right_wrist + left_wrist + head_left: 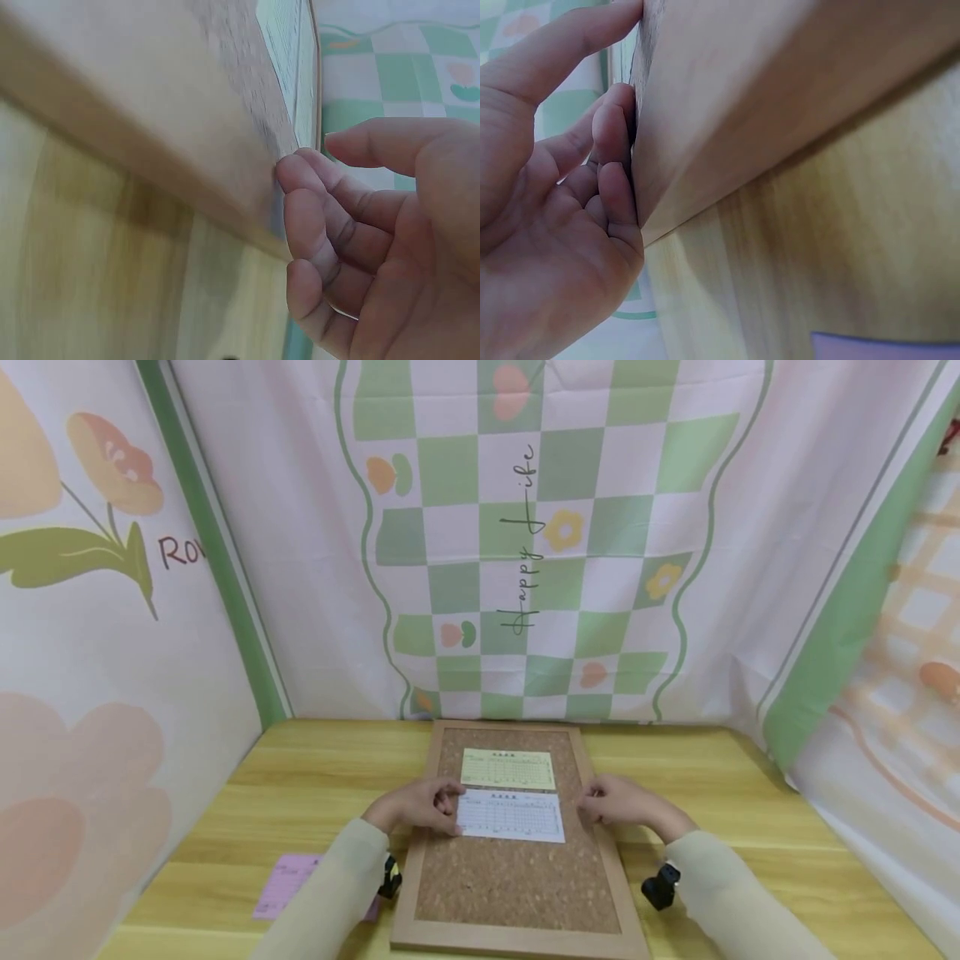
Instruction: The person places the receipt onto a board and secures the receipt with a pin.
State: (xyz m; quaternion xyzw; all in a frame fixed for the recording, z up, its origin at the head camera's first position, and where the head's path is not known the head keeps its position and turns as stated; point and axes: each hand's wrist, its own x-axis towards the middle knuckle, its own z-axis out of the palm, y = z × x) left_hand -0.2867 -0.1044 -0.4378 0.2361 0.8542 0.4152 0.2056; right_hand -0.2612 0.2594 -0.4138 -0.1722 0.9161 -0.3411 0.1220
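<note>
On the cork board lies a white printed form slip, its grid facing up. Just above it on the board is a yellow form slip of the same layout. My left hand is at the white slip's left edge, index fingertip near the upper corner and thumb near the lower one. In the left wrist view, the other fingers curl beside the wooden frame. Over the board's right side, my right hand has loosely bent fingers, a little apart from the white slip. Nothing shows between its thumb and fingers.
A pink form slip lies on the wooden table left of the board, partly hidden by the left sleeve. The board's raised wooden frame surrounds the cork. A checked curtain hangs behind the table.
</note>
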